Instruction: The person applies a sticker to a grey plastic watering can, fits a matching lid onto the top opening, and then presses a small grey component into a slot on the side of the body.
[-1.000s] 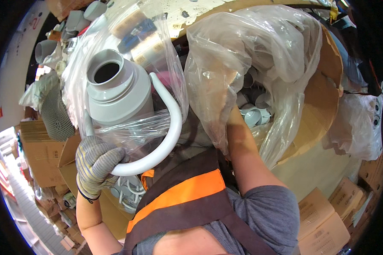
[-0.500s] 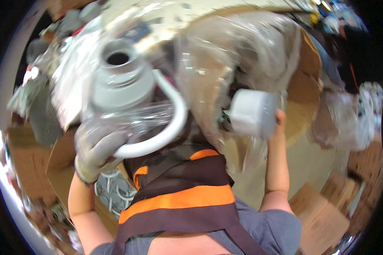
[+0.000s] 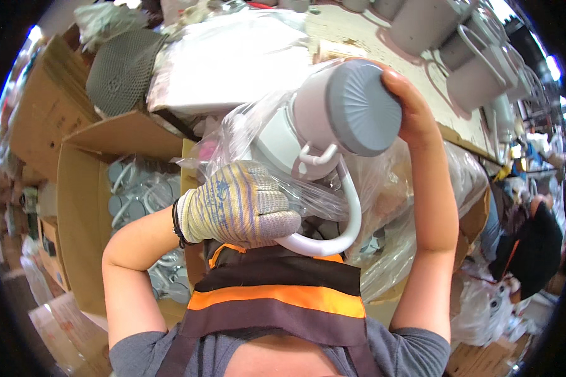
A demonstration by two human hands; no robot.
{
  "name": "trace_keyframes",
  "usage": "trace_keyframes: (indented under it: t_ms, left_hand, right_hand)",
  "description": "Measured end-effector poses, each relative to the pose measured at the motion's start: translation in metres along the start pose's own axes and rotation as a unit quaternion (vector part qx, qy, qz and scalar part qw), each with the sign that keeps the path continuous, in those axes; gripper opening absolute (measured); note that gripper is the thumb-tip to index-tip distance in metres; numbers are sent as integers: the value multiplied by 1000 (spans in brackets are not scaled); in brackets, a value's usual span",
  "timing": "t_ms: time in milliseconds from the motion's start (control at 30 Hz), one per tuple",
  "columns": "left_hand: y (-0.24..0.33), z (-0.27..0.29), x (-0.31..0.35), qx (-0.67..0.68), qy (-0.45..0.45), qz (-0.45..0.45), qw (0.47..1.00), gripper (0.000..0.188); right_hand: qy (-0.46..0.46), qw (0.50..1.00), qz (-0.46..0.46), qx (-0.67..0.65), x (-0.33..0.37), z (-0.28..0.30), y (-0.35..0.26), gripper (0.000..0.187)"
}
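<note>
My left hand (image 3: 242,204), in a striped knit work glove, is closed round the big curved handle (image 3: 332,242) of a pale grey jug (image 3: 275,148) and the clear plastic bag (image 3: 299,195) gathered about it. The jug is tilted in front of my apron. My bare right hand (image 3: 415,107) grips a pale grey cup-shaped lid (image 3: 314,103) with a darker grooved end and a small loop at its side. The lid sits against the jug's mouth, which it hides; whether it is seated there, I cannot tell.
An open cardboard box (image 3: 78,220) at left holds several bagged grey-and-white pieces. Several grey jugs (image 3: 478,81) stand on the worktop (image 3: 365,34) at far right. A grey mesh piece (image 3: 122,72) is at far left. Plastic sheeting (image 3: 390,213) hangs below my right arm.
My right hand has brought the lid up and left, from beside the jug to its mouth. The jug has shifted right and tilted, with the left hand still on its handle.
</note>
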State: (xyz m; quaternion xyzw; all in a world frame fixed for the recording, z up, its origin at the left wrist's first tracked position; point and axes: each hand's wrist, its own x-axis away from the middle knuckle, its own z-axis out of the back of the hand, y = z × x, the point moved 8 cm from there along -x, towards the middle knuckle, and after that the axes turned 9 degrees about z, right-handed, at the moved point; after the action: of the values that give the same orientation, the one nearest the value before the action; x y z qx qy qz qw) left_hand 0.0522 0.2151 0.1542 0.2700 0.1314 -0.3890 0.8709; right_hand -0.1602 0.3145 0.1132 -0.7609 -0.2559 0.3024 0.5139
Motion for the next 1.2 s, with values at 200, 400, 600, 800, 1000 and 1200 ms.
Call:
trace_keyframes:
  t_ms: [200,400,600,800,1000,1200]
  left_hand:
    - [1,12,16,3,13,-42,999,22]
    - [3,16,20,-14,29,-50,998,27]
    - [-32,73,-11,39,89,184,978,30]
    - [-51,142,14,77,192,251,946,16]
    - [-12,227,65,-52,230,301,924,25]
    - [-50,248,184,-388,324,356,786,36]
  right_hand:
    - [-100,989,-45,103,-26,-14,11,45]
    - [-93,983,-33,156,-25,-39,11,43]
    - [-153,970,-42,182,-29,-93,1,37]
    - [33,715,398,574,-38,-109,-58,52]
    - [-15,853,229,469,-99,-100,-5,36]
    - [-110,965,214,103,-104,-176,-9,25]
